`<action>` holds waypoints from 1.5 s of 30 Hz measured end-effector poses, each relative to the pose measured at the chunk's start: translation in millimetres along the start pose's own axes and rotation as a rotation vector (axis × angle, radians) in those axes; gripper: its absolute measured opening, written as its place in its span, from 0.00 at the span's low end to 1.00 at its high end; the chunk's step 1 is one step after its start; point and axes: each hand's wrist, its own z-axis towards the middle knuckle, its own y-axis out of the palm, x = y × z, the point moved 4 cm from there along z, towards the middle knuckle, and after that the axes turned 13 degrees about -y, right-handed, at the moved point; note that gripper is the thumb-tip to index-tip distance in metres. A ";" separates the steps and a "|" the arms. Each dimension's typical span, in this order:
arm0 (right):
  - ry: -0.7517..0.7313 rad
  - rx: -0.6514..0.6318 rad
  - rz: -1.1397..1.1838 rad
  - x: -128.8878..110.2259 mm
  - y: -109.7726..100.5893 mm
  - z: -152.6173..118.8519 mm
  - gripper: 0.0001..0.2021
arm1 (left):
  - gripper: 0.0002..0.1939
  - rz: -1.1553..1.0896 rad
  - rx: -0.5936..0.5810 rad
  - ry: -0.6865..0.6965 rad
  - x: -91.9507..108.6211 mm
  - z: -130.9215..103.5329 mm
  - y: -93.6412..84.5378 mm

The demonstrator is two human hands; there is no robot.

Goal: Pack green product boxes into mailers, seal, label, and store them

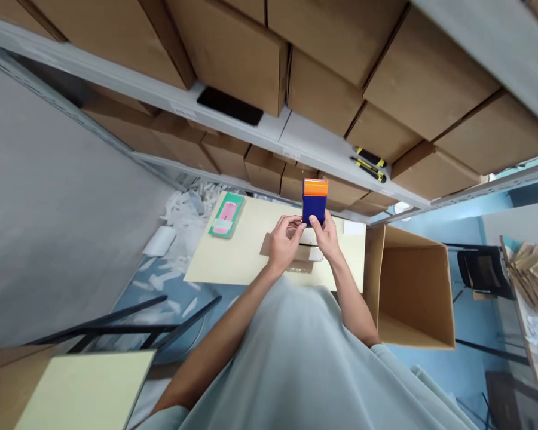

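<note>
A small blue box with an orange top band (314,204) is held upright over the table, in front of my body. My right hand (326,236) grips its lower right side, thumb across the front face. At the lower left corner of the box, my left hand (286,240) has curled fingers and a thumb closing on the edge. Beneath my hands, a flattened brown cardboard piece (299,266) with a white label (315,254) lies on the pale yellow table (246,263).
A green and pink packet (227,215) rests at the table's left. An open carton (415,292) stands to the right. Overhead, a shelf (316,134) bears brown boxes, a black phone-like slab (230,106) and yellow-black cutters (368,166). White scraps (190,209) litter the floor at left.
</note>
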 end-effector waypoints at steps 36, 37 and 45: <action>-0.128 -0.597 -0.372 -59.0 -32.0 -85.9 0.20 | 0.14 0.181 -0.409 0.023 85.0 -18.4 -87.6; -0.128 -0.615 -0.386 -58.7 -31.5 -87.1 0.21 | 0.13 0.193 -0.419 0.033 86.2 -18.8 -87.4; -0.103 -0.648 -0.382 -55.2 -30.9 -96.1 0.21 | 0.11 0.224 -0.380 0.051 77.1 -27.0 -86.5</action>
